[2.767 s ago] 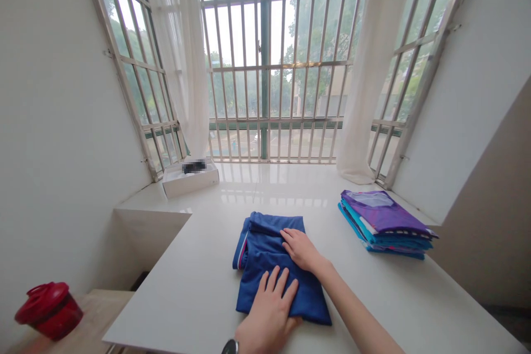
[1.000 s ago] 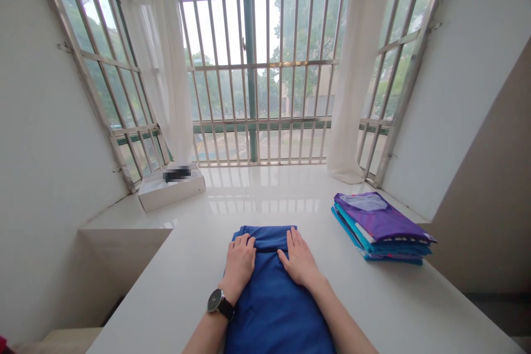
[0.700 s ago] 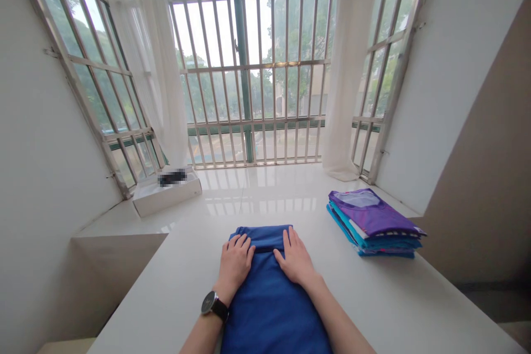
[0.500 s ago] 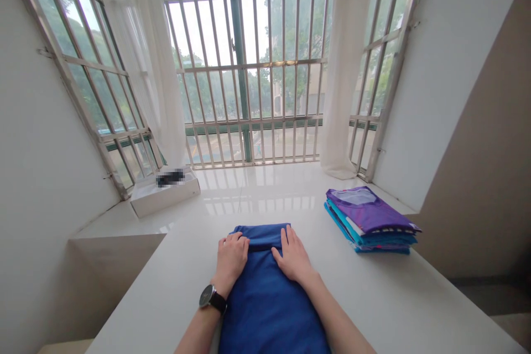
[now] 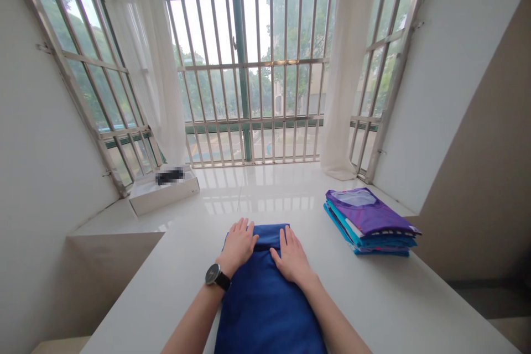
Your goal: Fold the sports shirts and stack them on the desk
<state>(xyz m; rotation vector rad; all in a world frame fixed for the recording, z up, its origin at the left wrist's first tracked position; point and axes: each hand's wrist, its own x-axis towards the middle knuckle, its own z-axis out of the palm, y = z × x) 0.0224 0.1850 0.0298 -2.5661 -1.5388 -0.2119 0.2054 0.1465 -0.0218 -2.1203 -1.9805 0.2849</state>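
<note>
A dark blue piece of clothing (image 5: 269, 298) lies on the white table in front of me, its far end folded over into a flat band. My left hand (image 5: 238, 242), with a black-strapped watch on the wrist, rests flat over the left end of that band, fingers stretched out. On the band's right end lies my right hand (image 5: 292, 254), palm down, its thumb apart from the fingers. The near end of the cloth runs out of view at the bottom.
A stack of folded clothes (image 5: 369, 221), purple on top and blue below, sits to the right. At the back left stands a white box (image 5: 166, 197) with a blurred dark item on it. White curtains (image 5: 342, 94) hang before a barred window behind the white table (image 5: 174, 282).
My left hand has shifted up and slightly right, its fingers straightening from a curl to lie flat on the folded band. My right hand has hardly moved.
</note>
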